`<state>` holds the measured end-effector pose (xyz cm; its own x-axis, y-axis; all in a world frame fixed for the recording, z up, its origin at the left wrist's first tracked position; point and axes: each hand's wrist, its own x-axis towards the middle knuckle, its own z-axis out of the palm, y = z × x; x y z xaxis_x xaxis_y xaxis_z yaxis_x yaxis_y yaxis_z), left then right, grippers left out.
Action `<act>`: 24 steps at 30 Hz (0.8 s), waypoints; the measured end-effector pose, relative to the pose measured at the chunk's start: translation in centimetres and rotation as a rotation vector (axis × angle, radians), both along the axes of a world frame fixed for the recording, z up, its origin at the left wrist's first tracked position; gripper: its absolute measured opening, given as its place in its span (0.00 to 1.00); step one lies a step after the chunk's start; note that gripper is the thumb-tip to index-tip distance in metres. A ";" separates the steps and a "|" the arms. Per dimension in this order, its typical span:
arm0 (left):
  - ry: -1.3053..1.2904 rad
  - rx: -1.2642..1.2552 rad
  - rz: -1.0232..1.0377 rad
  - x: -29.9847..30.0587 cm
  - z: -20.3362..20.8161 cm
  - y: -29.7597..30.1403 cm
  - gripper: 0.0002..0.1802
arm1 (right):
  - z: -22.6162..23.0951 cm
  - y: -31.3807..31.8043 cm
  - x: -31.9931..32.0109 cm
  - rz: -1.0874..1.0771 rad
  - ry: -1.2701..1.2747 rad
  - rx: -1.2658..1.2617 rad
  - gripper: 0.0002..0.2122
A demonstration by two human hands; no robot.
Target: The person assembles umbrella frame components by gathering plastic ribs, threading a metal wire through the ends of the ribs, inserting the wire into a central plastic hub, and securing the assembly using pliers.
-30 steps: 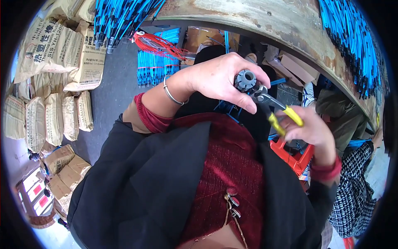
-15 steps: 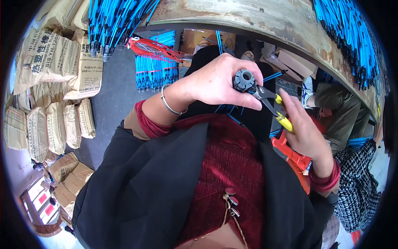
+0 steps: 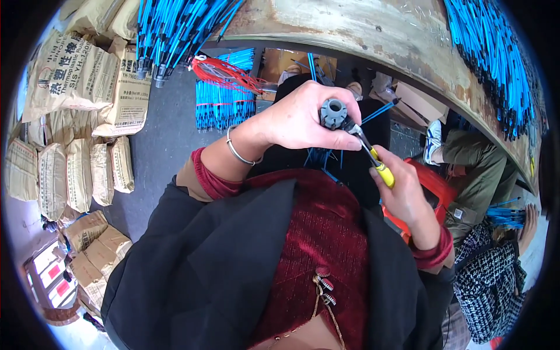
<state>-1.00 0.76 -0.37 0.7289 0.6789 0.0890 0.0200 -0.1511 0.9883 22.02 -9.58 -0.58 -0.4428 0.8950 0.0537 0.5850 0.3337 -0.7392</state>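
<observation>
My left hand (image 3: 306,119) is wrapped round a dark grey ribbed cylinder (image 3: 331,119) with a round hole in its end. Thin blue rods (image 3: 379,112) with dark tips stick out behind this hand, and I cannot tell whether they join the cylinder. Closed on yellow-handled pliers (image 3: 385,175), my right hand (image 3: 406,192) is just right of the left one. The jaws meet the right side of the cylinder by my left fingertips; what they bite on is too small to make out.
Blue rod bundles hang over the edge of a worn wooden table (image 3: 350,29). Below are another rod bundle (image 3: 227,114) and red strands (image 3: 224,73). Paper sacks (image 3: 76,76) are piled at left, near cartons (image 3: 99,251). At right, a co-worker's hand (image 3: 529,227) touches blue rods.
My right hand has moved left and slightly down, and the spread plier handles have come together. My left hand still grips the cylinder, now shifted slightly left.
</observation>
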 end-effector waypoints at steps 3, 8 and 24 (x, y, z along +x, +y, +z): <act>-0.013 -0.021 -0.022 -0.5 -0.4 -0.7 0.14 | 4.3 1.5 0.2 0.010 -0.031 -0.415 0.16; 0.015 0.019 -0.060 -0.3 0.4 -0.6 0.14 | 8.9 2.7 0.5 0.083 -0.169 -0.527 0.13; -0.125 -0.208 0.253 -1.7 -0.1 -1.4 0.33 | 4.2 12.7 1.2 -0.273 -0.557 0.392 0.08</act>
